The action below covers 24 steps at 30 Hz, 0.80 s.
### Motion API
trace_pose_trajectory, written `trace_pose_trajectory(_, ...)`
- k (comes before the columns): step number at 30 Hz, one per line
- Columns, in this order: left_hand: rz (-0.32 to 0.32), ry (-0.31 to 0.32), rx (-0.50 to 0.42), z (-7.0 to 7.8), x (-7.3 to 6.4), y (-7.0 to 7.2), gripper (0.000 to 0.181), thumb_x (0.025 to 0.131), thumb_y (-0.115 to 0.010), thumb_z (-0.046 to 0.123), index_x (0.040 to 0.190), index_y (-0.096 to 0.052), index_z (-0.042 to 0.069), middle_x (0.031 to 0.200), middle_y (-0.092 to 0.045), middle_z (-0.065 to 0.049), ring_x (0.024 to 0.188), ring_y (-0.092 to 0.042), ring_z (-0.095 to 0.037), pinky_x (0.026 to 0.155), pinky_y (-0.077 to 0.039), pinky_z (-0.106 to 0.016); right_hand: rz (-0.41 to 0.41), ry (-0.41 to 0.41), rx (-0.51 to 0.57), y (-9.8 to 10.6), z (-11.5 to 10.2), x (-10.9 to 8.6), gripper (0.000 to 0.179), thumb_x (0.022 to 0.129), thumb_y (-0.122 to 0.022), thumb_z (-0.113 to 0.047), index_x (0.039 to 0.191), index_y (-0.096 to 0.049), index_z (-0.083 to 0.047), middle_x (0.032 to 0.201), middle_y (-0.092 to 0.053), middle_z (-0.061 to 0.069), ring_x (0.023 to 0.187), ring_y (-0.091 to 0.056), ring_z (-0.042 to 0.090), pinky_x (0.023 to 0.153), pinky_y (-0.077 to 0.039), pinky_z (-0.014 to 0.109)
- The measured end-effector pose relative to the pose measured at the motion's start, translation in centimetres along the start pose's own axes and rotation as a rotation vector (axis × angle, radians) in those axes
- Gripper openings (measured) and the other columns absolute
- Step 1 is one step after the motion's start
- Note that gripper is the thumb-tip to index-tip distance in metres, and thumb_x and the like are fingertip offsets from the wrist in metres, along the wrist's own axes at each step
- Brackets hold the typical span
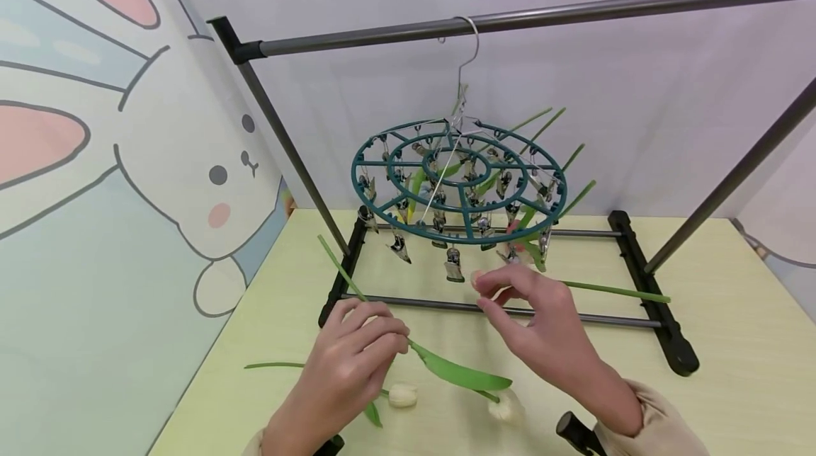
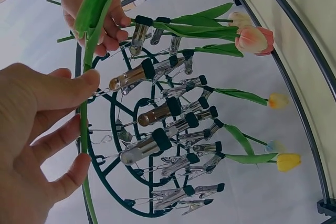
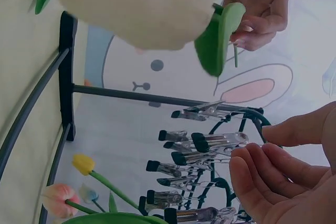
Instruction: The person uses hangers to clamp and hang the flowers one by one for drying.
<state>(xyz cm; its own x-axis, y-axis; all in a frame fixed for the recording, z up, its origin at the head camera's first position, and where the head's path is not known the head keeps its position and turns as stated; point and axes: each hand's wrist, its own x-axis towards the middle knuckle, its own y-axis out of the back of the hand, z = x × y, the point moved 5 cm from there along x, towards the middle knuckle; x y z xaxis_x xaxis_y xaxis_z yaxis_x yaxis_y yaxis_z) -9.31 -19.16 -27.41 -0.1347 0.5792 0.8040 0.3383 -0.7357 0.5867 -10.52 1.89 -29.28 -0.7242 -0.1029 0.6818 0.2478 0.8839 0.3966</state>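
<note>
My left hand (image 1: 350,357) pinches the green stem of an artificial white tulip between thumb and fingers. Its leaf (image 1: 459,371) spreads to the right, and the white bloom (image 1: 506,408) faces down toward the table. The right hand (image 1: 542,328) is raised below the green round clip hanger (image 1: 468,239), thumb and fingers bent with a gap between them. Near its fingertips dangles a metal clip (image 1: 454,266); in the right wrist view, thumb and fingers lie close around the end of a clip (image 3: 220,141), contact unclear. Several tulips, including a pink one (image 2: 254,40) and a yellow one (image 2: 289,162), hang clipped.
From the rack's top bar (image 1: 382,34) the hanger hangs by its wire hook (image 1: 468,52). Another white tulip (image 1: 403,395) lies on the pale table (image 1: 733,343), beside the left hand. Black feet (image 1: 676,343) support the rack. A wall with a rabbit drawing (image 1: 217,176) stands left.
</note>
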Motion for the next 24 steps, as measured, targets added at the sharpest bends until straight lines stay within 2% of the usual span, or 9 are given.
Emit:
trace_pose_trajectory(7,-0.015,-0.017,0.007,0.4,0.7,-0.1,0.036,0.095,-0.040,-0.001,0.070,-0.061,0.013,0.081,-0.066,0.004,0.079,-0.059,-0.015,0.072,-0.045,-0.034,-0.109,-0.056,0.113,-1.0,-0.8,0.0,0.027,0.080,-0.073,0.002,0.095,-0.066,-0.019,0.093,-0.066,-0.009,0.095,-0.064,0.011,0.067,-0.054,0.024)
trace_pose_trajectory(14,-0.048,-0.039,0.035,0.7,1.0,-0.5,0.037,0.097,-0.039,0.000,0.070,-0.061,0.014,0.082,-0.066,0.006,0.082,-0.059,-0.013,0.075,-0.047,-0.035,-0.191,-0.032,0.204,-2.3,-1.6,-0.1,0.020,0.084,-0.070,-0.004,0.098,-0.066,-0.018,0.092,-0.064,-0.007,0.079,-0.061,0.008,0.066,-0.054,0.026)
trace_pose_trajectory(20,-0.051,-0.069,0.042,1.0,1.1,-0.6,0.035,0.097,-0.042,0.001,0.070,-0.061,0.014,0.081,-0.066,0.006,0.082,-0.058,-0.014,0.076,-0.047,-0.035,-0.244,-0.050,0.208,-3.3,-1.9,-0.4,0.017,0.085,-0.071,-0.008,0.098,-0.067,-0.019,0.091,-0.065,-0.008,0.076,-0.059,0.006,0.066,-0.053,0.025)
trace_pose_trajectory(24,-0.046,-0.093,0.032,1.1,1.2,-0.7,0.030,0.095,-0.049,0.003,0.071,-0.063,0.013,0.082,-0.067,0.006,0.083,-0.059,-0.015,0.075,-0.047,-0.034,-0.290,-0.078,0.231,-4.0,-1.9,-0.5,0.014,0.087,-0.070,-0.012,0.098,-0.067,-0.020,0.090,-0.065,-0.010,0.076,-0.060,0.006,0.066,-0.053,0.026)
